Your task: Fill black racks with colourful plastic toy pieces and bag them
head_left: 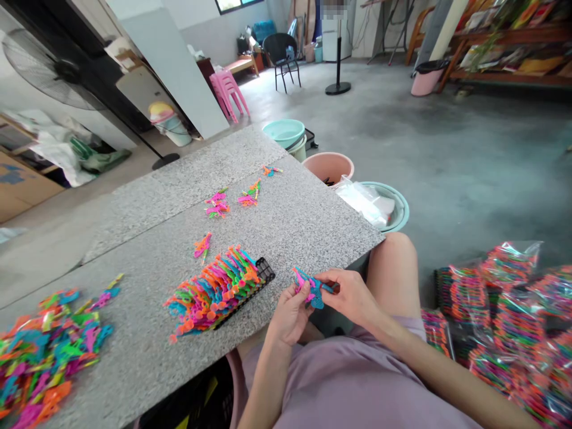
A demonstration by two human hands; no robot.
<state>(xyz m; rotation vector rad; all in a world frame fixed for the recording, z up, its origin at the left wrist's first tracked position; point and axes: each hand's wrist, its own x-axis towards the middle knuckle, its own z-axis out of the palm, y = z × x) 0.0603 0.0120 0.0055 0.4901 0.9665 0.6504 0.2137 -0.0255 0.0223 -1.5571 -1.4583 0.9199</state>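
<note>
My left hand (289,313) is closed, its thumb and fingers pinching small pink and blue plastic toy pieces (316,293) over the table's near edge. From the other side my right hand (353,296) grips the blue end of the same pieces. Their exact kind is too small to make out. Left of my hands, a black mesh basket (265,271) lies on the table, packed with a tight row of similar pieces (214,292) in orange, pink, green and blue.
A loose heap of bright pieces (49,351) covers the left of the speckled stone table (286,220). Small clusters (217,204) lie farther back. Tubs, including a pink one (328,161), stand past the right edge. Filled clear bags (518,316) are piled at my right.
</note>
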